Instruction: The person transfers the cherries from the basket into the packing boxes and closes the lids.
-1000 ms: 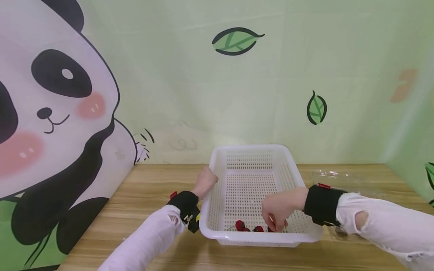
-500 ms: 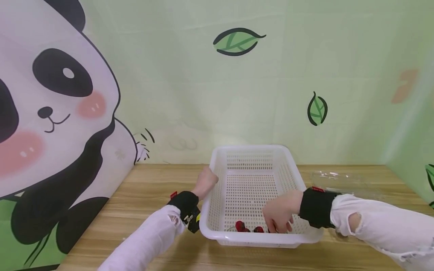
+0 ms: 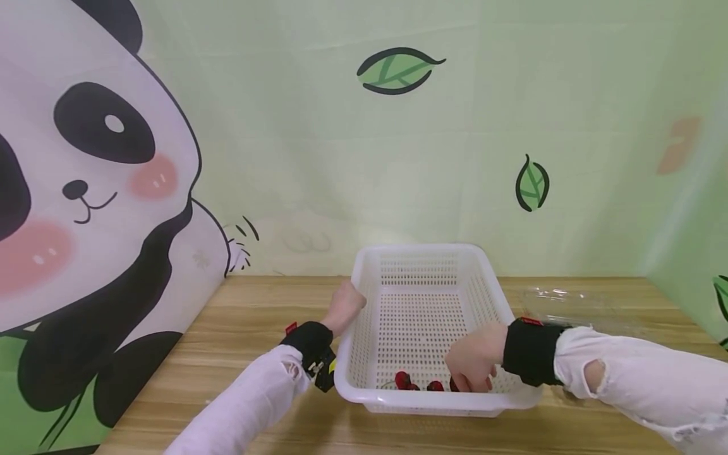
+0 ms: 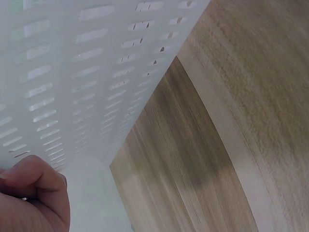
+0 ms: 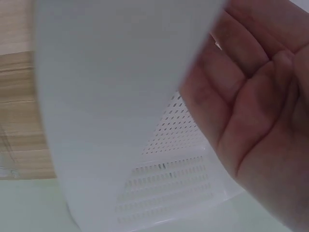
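On bench [image 3: 267, 294]: white perforated basket [image 3: 421, 399], red cherries [image 3: 402, 380] inside along near wall. Left hand [image 3: 344, 307]: fingers clamped on basket's left rim. Right hand [image 3: 474, 355]: by cherries, can't tell if fingers grip one.

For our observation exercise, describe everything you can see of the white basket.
The white basket looks plastic: rectangular, open-topped, with a rounded rim and rows of holes through its walls and floor. It stands upright on the wood-grained table. Red cherries lie inside near its front wall. The left hand grips its left rim; the right hand reaches inside.
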Motion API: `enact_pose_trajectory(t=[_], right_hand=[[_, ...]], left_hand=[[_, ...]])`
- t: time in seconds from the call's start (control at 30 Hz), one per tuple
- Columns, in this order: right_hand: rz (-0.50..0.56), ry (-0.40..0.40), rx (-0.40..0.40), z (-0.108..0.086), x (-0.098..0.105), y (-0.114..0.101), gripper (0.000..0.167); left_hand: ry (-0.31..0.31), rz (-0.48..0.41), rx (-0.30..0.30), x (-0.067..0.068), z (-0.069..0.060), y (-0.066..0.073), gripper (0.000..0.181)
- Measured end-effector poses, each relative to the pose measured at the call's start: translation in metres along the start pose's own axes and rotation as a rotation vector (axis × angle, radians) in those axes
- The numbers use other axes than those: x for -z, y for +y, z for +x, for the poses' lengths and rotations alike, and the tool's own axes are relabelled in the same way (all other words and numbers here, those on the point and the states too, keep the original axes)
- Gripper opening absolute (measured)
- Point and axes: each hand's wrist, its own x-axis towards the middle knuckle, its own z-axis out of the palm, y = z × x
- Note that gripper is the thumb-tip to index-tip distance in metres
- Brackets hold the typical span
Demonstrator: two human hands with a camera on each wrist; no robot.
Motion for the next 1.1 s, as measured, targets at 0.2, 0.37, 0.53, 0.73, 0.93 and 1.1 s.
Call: enact_pose_trajectory(t=[0.2,0.37,0.53,0.73,0.93,1.1], right_hand=[[-0.002,0.066,0.086,0.0034,0.0014,0.0007,0.013],[0.033,0.108,0.154,0.0047,0.0018,0.0025,0.014],[0.072,0.144,0.19,0.004,0.0034,0.0028,0.016],[0.145,0.191,0.195,0.0023,0.0048,0.0017,0.013],[0.182,0.14,0.151,0.0022,0.0039,0.0011,0.012],[0.14,0.055,0.096,0.0013,0.0021,0.0008,0.015]], left_hand=[[0.004,0.012,0.008,-0.0002,0.001,-0.0009,0.033],[0.007,0.018,0.008,-0.001,0.0019,-0.0009,0.032],[0.012,0.032,0.007,-0.0008,0.0014,0.0004,0.032],[0.02,0.064,0.022,-0.0008,0.0019,0.001,0.034],[0.017,0.054,0.027,-0.0008,0.0012,0.0008,0.034],[0.023,0.065,0.021,-0.0007,0.0019,0.0005,0.031]])
